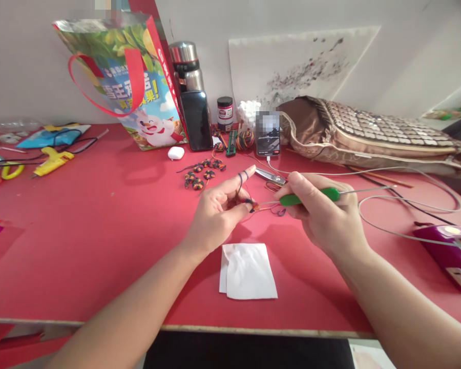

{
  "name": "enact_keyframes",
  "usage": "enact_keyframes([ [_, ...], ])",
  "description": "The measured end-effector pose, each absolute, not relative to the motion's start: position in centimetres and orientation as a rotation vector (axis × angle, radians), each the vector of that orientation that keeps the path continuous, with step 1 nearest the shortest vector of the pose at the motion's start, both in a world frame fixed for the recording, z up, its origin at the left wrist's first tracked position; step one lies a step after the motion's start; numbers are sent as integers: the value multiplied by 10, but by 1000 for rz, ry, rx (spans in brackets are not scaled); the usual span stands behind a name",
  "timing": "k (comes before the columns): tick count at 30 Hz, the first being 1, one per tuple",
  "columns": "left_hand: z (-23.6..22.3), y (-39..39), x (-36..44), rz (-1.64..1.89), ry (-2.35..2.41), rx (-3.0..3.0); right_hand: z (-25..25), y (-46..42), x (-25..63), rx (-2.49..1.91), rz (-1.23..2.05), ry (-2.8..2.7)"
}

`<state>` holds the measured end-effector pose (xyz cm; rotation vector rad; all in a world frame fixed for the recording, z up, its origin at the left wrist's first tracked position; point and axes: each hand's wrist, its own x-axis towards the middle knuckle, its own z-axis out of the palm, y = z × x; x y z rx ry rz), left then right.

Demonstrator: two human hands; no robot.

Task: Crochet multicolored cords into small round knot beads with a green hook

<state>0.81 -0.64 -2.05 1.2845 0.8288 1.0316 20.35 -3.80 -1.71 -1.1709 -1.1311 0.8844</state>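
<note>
My left hand (217, 215) pinches a small multicoloured crochet piece (254, 205) between thumb and fingers. Dark yarn (239, 185) loops round its raised index finger. In my right hand (326, 215) is a crochet hook with a green handle (311, 197); its thin metal shaft reaches left to the piece, and another metal end sticks out to the right. Whether the hook tip is inside a stitch is too small to tell. Behind the hands lie scissors (271, 177) with loose yarn beside them. Several finished-looking crochet flowers (194, 180) rest on the table to the left.
A folded white tissue (249, 271) lies on the red table (100, 246) before me. Behind stand a gift bag (138, 87), a black phone (196, 120), a lit phone (268, 133) with a cable, and a handbag (388, 128). A yellow glue gun (54, 161) lies left, a purple power strip (445, 253) right.
</note>
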Motion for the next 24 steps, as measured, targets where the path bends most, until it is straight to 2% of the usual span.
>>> enact_keyframes([
  [10,-25,-7,12,1033,676,1022,-15,-33,193,-946,1267,-903],
  [17,-21,-14,20,1056,624,846,-19,-35,186,-840,1310,-888],
  [24,-16,-14,11,1130,671,970,-21,-31,187,-856,1388,-818],
])
